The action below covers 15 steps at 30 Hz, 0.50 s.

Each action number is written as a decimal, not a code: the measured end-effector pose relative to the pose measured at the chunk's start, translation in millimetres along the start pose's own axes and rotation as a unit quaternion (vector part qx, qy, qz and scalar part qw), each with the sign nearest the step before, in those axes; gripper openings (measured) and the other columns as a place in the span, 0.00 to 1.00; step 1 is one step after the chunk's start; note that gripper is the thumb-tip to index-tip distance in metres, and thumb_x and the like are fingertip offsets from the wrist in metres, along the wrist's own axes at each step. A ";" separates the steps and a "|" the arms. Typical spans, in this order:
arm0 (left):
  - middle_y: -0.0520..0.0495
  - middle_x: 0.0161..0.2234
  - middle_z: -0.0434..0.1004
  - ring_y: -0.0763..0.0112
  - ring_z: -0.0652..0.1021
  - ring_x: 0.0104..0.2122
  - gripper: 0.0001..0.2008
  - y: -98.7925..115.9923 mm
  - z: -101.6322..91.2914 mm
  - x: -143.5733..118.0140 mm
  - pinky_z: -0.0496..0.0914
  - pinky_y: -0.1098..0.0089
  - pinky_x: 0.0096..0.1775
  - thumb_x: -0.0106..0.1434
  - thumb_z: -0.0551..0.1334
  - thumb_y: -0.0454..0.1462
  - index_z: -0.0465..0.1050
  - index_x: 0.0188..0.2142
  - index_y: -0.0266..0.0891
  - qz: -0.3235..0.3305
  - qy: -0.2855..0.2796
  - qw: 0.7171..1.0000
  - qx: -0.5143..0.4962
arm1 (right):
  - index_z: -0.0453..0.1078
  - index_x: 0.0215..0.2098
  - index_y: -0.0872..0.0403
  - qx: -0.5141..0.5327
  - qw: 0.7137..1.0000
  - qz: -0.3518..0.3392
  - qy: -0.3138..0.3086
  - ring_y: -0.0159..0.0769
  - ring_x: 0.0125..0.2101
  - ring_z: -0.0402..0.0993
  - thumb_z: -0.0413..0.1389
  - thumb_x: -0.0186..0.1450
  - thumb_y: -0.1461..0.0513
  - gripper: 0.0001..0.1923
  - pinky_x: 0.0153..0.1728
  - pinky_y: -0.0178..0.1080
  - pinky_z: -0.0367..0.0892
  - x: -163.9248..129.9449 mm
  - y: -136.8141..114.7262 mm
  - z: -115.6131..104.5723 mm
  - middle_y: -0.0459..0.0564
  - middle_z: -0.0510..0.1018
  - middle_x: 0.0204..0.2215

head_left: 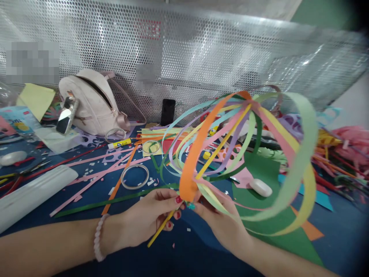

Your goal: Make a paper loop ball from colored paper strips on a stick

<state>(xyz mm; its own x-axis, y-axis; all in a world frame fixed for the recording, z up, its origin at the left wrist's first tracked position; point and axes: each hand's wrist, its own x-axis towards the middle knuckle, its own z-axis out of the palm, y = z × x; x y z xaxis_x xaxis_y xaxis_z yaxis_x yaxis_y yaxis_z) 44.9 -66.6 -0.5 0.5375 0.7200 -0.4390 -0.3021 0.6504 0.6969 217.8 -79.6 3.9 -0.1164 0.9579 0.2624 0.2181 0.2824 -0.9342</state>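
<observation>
Between my hands is a globe of looped paper strips [190, 165] in orange, green, yellow, pink, purple and blue, joined at top and bottom around a yellow stick [160, 232]. My left hand [150, 213] is closed at the lower end, its fingertips pinching by the base of the orange strip, where the stick comes out below. My right hand [219, 219] is closed on the bottom of the strips, thumb beside the orange one. Some of its fingers are hidden behind the paper. A green paper strip [115, 200] reaches from the left toward my left hand.
Rings of tape [135, 177], a glue stick [119, 144], loose strips and paper scraps lie on the blue table. Scissors [21, 175] and a white roll [37, 192] are at left. A pink backpack [89, 104] and a phone [168, 111] stand behind. Green paper [265, 173] and a white oval case [261, 187] lie right.
</observation>
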 end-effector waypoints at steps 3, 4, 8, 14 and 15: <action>0.54 0.21 0.68 0.81 0.69 0.22 0.13 2.5 -1.6 1.9 0.61 0.80 0.21 0.47 0.71 0.41 0.71 0.27 0.36 0.013 0.002 1.000 -0.010 | 0.66 0.23 0.52 -0.035 0.997 -0.069 -0.016 0.34 0.28 0.69 0.58 0.58 0.60 0.08 0.32 0.35 0.68 2.3 1.1 -2.8 0.46 0.72 0.25; 0.54 0.21 0.68 0.81 0.69 0.22 0.14 3.6 -2.1 2.6 0.61 0.81 0.21 0.47 0.71 0.41 0.71 0.27 0.36 0.018 0.007 1.000 -0.014 | 0.65 0.23 0.52 -0.048 0.995 -0.084 -0.017 0.33 0.26 0.68 0.57 0.59 0.60 0.08 0.30 0.34 0.67 3.0 1.8 -3.6 0.45 0.70 0.24; 0.54 0.22 0.69 0.81 0.69 0.21 0.14 7.2 -4.1 5.3 0.62 0.80 0.21 0.46 0.71 0.41 0.71 0.27 0.36 0.047 0.024 0.998 -0.031 | 0.66 0.27 0.54 -0.061 0.995 -0.079 -0.015 0.31 0.23 0.65 0.53 0.61 0.59 0.07 0.24 0.32 0.65 5.3 6.5 -5.5 0.45 0.69 0.22; 0.52 0.26 0.72 0.82 0.69 0.21 0.09 11.2 -5.3 7.2 0.64 0.81 0.20 0.53 0.67 0.39 0.72 0.28 0.35 0.082 0.027 0.996 -0.015 | 0.68 0.27 0.55 -0.083 0.995 0.004 -0.059 0.29 0.20 0.65 0.47 0.65 0.58 0.14 0.23 0.32 0.63 11.8 13.3 -4.8 0.45 0.70 0.20; 0.52 0.26 0.72 0.83 0.69 0.21 0.09 11.4 -5.3 7.4 0.64 0.81 0.20 0.53 0.67 0.39 0.72 0.27 0.35 0.086 0.022 0.996 -0.010 | 0.68 0.25 0.55 -0.101 0.993 0.006 -0.054 0.29 0.20 0.64 0.48 0.64 0.58 0.14 0.22 0.32 0.63 12.7 13.8 -4.9 0.45 0.70 0.19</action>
<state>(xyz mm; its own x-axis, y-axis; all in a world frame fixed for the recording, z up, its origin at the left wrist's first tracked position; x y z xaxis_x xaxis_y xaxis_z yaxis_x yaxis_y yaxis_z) 41.2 -52.6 1.2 0.4414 0.8309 -0.3388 -0.4026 0.5208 0.7527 224.1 -63.3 -4.5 -0.2132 0.9533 0.2140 0.4094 0.2860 -0.8663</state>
